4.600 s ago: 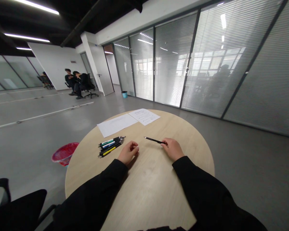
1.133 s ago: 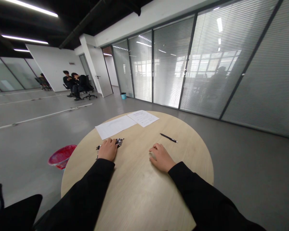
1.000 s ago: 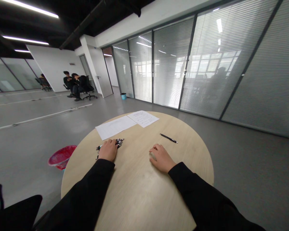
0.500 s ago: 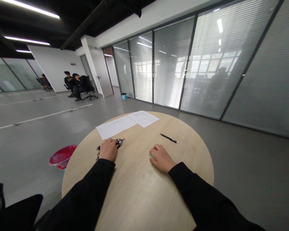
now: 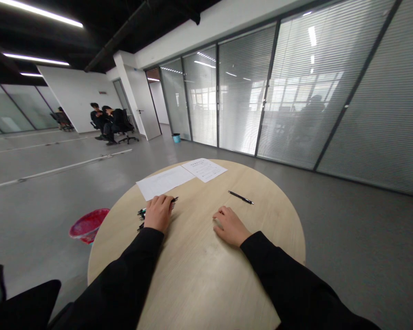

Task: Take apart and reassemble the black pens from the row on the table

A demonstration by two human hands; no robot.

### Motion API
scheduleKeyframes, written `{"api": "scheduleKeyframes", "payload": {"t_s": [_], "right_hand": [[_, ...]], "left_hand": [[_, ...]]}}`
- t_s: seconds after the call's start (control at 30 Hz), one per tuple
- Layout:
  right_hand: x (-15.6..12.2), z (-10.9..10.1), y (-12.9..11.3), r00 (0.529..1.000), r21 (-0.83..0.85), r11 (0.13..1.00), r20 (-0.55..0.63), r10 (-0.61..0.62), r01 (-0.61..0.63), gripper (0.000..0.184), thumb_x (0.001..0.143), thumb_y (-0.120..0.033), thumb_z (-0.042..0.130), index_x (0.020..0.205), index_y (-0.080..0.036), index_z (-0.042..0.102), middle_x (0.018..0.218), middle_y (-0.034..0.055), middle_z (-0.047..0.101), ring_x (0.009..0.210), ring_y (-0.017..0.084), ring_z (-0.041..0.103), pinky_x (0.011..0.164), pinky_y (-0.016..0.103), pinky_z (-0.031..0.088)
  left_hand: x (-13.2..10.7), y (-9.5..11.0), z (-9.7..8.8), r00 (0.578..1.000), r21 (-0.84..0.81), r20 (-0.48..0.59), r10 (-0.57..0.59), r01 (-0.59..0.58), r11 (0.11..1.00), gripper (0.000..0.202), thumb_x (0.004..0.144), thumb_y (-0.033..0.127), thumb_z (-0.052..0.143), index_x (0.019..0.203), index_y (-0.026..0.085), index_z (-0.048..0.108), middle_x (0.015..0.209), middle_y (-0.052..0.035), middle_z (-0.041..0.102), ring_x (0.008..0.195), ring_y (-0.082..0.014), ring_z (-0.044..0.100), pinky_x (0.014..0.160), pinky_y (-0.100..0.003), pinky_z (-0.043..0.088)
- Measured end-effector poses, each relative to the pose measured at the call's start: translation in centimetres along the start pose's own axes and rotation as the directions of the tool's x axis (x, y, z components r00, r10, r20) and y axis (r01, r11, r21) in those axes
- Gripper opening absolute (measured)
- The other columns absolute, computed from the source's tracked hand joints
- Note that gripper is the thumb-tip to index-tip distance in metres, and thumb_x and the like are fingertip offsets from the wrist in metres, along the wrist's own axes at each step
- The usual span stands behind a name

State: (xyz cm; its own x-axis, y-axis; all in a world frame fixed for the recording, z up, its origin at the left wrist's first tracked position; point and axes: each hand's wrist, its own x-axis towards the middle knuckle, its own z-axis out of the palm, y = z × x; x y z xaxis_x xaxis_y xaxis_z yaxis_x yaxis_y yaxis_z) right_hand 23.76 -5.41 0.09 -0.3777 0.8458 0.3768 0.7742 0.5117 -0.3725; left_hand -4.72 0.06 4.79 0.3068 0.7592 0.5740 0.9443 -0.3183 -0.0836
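Pens [image 5: 142, 212] bunched on the left of the round table [image 5: 199, 275], and my left hand [image 5: 159, 213] is right over them, fingers curled down, one dark pen tip [image 5: 174, 199] poking out past them; whether they're clamped, I can't tell! Across to my right hand [image 5: 230, 226], low over the wood, fingers loosely bent, thumb apart, and just beyond lies a lone black pen [image 5: 240, 197]! Two paper sheets [image 5: 165, 181] near the far edge, red basin [image 5: 89, 224] past the left rim, seated people [image 5: 112, 121] way back
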Motion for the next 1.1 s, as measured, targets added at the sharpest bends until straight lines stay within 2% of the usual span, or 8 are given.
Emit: {"api": "scheduleKeyframes", "payload": {"t_s": [0.17,0.33,0.43,0.5,0.6,0.77,0.93,1.1], "right_hand": [[0.1,0.0,-0.1,1.000,0.050,0.999,-0.007,-0.019,0.019,0.024,0.085,-0.017,0.059,0.108,-0.015,0.064,0.105,0.0098,0.057,0.102,0.022,0.050,0.092,0.035,0.042],[0.3,0.0,-0.3,0.998,0.142,0.989,-0.055,-0.028,0.035,0.026,0.087,-0.019,0.060,0.112,-0.015,0.063,0.109,0.0109,0.059,0.106,0.023,0.052,0.097,0.037,0.041],[0.5,0.0,-0.6,0.996,0.223,0.974,-0.091,-0.025,0.045,0.026,0.087,-0.022,0.062,0.112,-0.016,0.063,0.110,0.0104,0.062,0.107,0.023,0.053,0.097,0.038,0.042],[0.6,0.0,-0.8,0.995,0.281,0.958,-0.100,-0.030,0.058,0.028,0.087,-0.025,0.063,0.114,-0.016,0.062,0.110,0.0100,0.064,0.106,0.023,0.054,0.097,0.038,0.042],[0.6,0.0,-1.1,0.994,0.355,0.932,-0.105,-0.038,0.073,0.030,0.089,-0.029,0.063,0.116,-0.016,0.061,0.109,0.0097,0.065,0.104,0.022,0.057,0.095,0.037,0.043],[0.8,0.1,-1.9,0.990,0.394,0.914,-0.134,-0.050,0.100,0.027,0.091,-0.028,0.060,0.115,-0.018,0.061,0.108,0.0086,0.067,0.101,0.022,0.058,0.092,0.036,0.044],[1.0,0.3,-1.8,0.986,0.353,0.932,-0.165,-0.031,0.089,0.018,0.091,-0.018,0.055,0.106,-0.019,0.064,0.102,0.0071,0.067,0.096,0.021,0.059,0.088,0.034,0.044],[1.1,0.3,-1.0,0.986,0.314,0.946,-0.163,-0.023,0.074,0.013,0.090,-0.017,0.057,0.099,-0.019,0.066,0.096,0.0064,0.067,0.092,0.020,0.059,0.085,0.033,0.044]], "left_hand": [[-0.2,1.7,0.8,0.977,-0.212,-0.113,0.183,-0.204,0.956,0.021,0.096,0.026,0.044,0.099,0.017,0.062,0.090,-0.0106,0.062,0.083,-0.0245,0.053,0.078,-0.037,0.042],[-0.6,5.1,-0.7,0.977,-0.443,-0.120,0.174,-0.210,0.872,0.019,0.096,0.028,0.045,0.099,0.018,0.061,0.090,-0.0080,0.060,0.084,-0.0221,0.055,0.080,-0.036,0.044],[-0.9,6.8,-1.5,0.988,-0.606,-0.023,0.150,-0.134,0.784,0.019,0.095,0.031,0.046,0.098,0.018,0.060,0.080,-0.0032,0.057,0.073,-0.0174,0.055,0.070,-0.030,0.044],[-1.1,7.6,-1.7,0.994,-0.702,0.058,0.089,-0.023,0.712,0.020,0.094,0.033,0.049,0.100,0.018,0.059,0.076,-0.0010,0.058,0.065,-0.0145,0.052,0.062,-0.027,0.041],[-1.3,8.2,-1.7,0.995,-0.779,0.103,0.006,0.076,0.623,0.019,0.092,0.035,0.052,0.097,0.017,0.058,0.074,0.0001,0.058,0.064,-0.0137,0.052,0.061,-0.026,0.040],[-1.1,8.5,-1.5,0.990,-0.888,0.105,-0.095,0.136,0.439,0.018,0.090,0.036,0.056,0.093,0.018,0.055,0.075,0.0008,0.056,0.068,-0.0135,0.054,0.064,-0.026,0.042],[-1.0,8.4,-1.0,0.966,-0.939,0.218,-0.137,0.246,0.242,0.021,0.087,0.038,0.059,0.093,0.019,0.052,0.068,0.0027,0.057,0.056,-0.0106,0.051,0.055,-0.023,0.041],[-1.0,7.7,-0.1,0.944,-0.931,0.312,-0.107,0.327,0.163,0.024,0.083,0.038,0.064,0.089,0.018,0.053,0.066,0.0013,0.061,0.055,-0.0112,0.054,0.053,-0.023,0.043]]}}
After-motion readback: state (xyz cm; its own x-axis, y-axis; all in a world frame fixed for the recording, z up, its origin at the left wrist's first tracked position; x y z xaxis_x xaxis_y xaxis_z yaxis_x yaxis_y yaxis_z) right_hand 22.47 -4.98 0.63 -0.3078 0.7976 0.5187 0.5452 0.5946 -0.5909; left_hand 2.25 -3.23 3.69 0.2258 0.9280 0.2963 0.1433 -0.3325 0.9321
